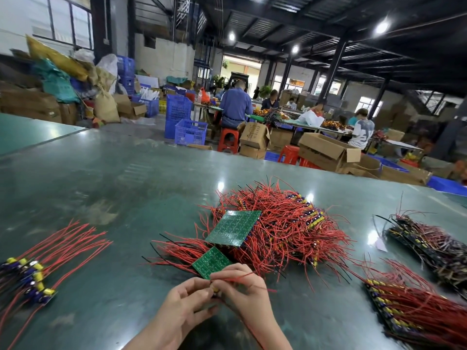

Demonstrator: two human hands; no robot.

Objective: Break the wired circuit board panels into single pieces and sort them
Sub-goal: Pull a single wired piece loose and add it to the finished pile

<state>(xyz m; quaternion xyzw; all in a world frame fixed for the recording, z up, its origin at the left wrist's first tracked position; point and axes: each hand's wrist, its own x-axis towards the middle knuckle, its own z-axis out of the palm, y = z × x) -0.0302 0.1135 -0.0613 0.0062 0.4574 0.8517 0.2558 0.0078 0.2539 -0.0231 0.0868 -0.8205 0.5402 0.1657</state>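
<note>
Both hands meet low at centre over the dark green surface (106, 178). Left hand (185, 299) has its fingers curled in, thumb and forefinger closed on a small wired piece (215, 290) with a yellow part showing. Right hand (243, 286) also grips it, fingers (227, 270) bent over the top and pinching red wire leads that trail off to the right. Exact hold on the underside is hidden between the hands.

A small green panel (211, 261), solder side up, lies tilted just beyond the fingertips, touching or nearly touching the right hand; cannot tell which. A larger green panel (233, 228) rests face down on top of the main heap (278, 223) of red-wired boards, centre of the surface.

Far left: a row of separated pieces (32, 279), yellow and blue parts near the edge, red leads fanned away up and right. Right foreground: a stack of panels (409, 306) with red leads. Behind it, well apart, a darker stack (429, 243).

Background: workers seated at tables, cardboard boxes (326, 150), blue crates (188, 131), red stools.
</note>
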